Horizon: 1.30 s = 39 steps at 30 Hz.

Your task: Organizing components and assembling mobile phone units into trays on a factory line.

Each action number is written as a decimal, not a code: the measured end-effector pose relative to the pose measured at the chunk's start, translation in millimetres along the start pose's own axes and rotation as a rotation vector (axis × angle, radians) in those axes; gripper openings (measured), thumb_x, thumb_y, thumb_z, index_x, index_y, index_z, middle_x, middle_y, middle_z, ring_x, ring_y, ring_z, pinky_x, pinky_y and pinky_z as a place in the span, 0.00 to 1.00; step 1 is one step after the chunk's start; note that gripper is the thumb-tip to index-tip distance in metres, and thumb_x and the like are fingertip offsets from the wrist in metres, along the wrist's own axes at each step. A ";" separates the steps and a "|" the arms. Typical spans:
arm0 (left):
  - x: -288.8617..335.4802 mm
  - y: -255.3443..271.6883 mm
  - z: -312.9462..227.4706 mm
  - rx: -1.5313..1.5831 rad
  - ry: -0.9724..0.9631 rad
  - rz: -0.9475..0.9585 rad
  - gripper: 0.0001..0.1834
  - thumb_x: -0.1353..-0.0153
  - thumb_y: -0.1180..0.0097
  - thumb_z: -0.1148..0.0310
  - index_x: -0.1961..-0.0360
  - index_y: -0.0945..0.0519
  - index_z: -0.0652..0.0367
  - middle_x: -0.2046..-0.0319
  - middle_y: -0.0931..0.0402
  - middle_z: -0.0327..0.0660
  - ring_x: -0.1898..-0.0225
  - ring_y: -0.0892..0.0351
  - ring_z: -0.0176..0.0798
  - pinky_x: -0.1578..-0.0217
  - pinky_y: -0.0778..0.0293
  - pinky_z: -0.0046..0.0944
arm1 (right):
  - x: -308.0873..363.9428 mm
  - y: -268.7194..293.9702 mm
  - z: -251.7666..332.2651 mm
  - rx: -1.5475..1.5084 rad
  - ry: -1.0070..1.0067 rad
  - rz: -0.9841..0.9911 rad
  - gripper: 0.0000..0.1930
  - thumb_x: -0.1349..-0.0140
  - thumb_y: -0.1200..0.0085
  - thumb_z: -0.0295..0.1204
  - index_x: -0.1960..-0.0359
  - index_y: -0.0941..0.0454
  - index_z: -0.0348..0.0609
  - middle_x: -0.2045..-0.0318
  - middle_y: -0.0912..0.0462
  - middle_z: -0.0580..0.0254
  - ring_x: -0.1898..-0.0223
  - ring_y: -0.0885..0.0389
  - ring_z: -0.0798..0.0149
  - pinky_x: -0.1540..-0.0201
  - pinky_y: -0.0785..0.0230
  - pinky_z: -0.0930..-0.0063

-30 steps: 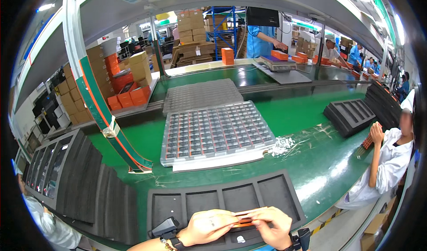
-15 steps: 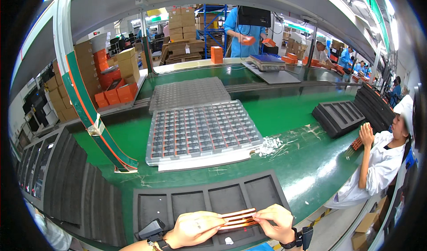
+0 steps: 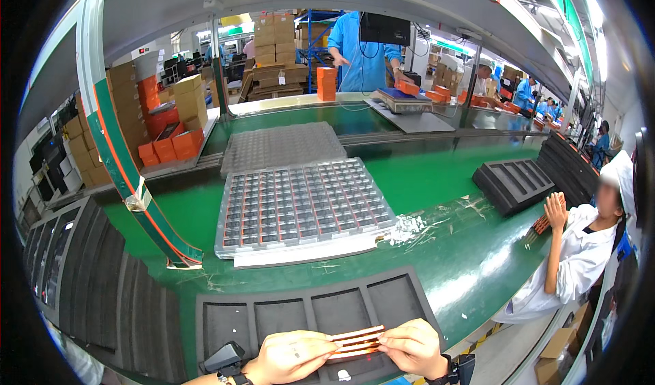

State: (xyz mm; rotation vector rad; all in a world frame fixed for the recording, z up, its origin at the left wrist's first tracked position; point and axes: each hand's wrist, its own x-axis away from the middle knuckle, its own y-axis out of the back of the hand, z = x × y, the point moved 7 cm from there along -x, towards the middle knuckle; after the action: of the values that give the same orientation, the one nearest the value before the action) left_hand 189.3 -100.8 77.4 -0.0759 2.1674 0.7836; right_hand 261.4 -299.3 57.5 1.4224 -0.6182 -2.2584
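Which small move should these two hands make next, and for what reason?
Perhaps lower the copper-coloured strips slightly, keeping them level: the left hand and right hand pinch opposite ends, and in this view the strips appear over the black foam tray, whose visible compartments show no strips inside.

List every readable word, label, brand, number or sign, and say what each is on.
No text can be read with certainty.
Held orange-brown strips: no lettering visible.
Dark foam tray: no lettering visible.
Pale label on the cardboard pile: too small to read.
Dark hanging screen: a faint mark, too small to read.
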 end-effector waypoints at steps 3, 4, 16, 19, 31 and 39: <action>2.0 0.0 2.2 -0.001 0.008 0.005 0.12 0.48 0.35 0.79 0.60 0.15 0.60 0.62 0.15 0.47 0.60 0.14 0.47 0.60 0.18 0.40 | 1.0 7.1 4.6 0.062 -0.026 -0.016 0.12 0.53 0.30 0.29 0.65 0.14 0.45 0.58 0.15 0.60 0.58 0.20 0.54 0.54 0.27 0.61; 2.0 -0.2 2.2 0.000 0.014 0.007 0.12 0.48 0.35 0.78 0.60 0.15 0.60 0.62 0.15 0.46 0.60 0.14 0.47 0.59 0.18 0.40 | 2.6 7.4 5.3 0.078 -0.025 -0.011 0.12 0.52 0.31 0.31 0.64 0.14 0.46 0.57 0.15 0.60 0.56 0.20 0.54 0.53 0.28 0.60; 1.0 0.6 -1.0 -0.009 0.017 0.018 0.11 0.48 0.35 0.78 0.62 0.14 0.59 0.63 0.15 0.46 0.60 0.14 0.47 0.60 0.18 0.40 | 9.8 -6.8 5.8 0.079 -0.070 0.059 0.15 0.53 0.30 0.32 0.64 0.17 0.43 0.49 0.17 0.55 0.53 0.20 0.49 0.50 0.29 0.58; -0.1 -0.8 2.5 -0.001 0.020 0.014 0.10 0.48 0.35 0.78 0.62 0.15 0.60 0.63 0.15 0.46 0.60 0.14 0.47 0.60 0.18 0.40 | 12.7 -6.1 4.6 0.089 -0.101 0.056 0.15 0.53 0.30 0.33 0.64 0.17 0.42 0.49 0.18 0.54 0.52 0.21 0.48 0.49 0.29 0.57; 3.7 -3.7 -3.6 -0.034 0.003 -0.022 0.12 0.46 0.35 0.79 0.59 0.15 0.61 0.61 0.15 0.46 0.59 0.14 0.49 0.58 0.18 0.41 | -25.2 -30.9 45.7 -0.041 0.042 -0.050 0.14 0.52 0.30 0.30 0.63 0.18 0.45 0.54 0.17 0.58 0.53 0.19 0.53 0.50 0.29 0.59; 7.0 -2.4 -4.1 -0.024 -0.006 -0.030 0.12 0.46 0.35 0.77 0.59 0.15 0.60 0.62 0.15 0.46 0.60 0.14 0.48 0.59 0.18 0.40 | -33.2 -31.7 42.4 -0.163 -0.104 -0.148 0.12 0.52 0.29 0.27 0.66 0.18 0.44 0.60 0.15 0.59 0.57 0.18 0.53 0.52 0.28 0.62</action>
State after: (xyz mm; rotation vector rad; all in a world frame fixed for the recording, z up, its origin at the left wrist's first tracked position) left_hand 182.6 -103.6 73.2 -0.1178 2.1460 0.7924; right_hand 233.1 -248.5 80.4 1.3173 -0.3599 -2.4478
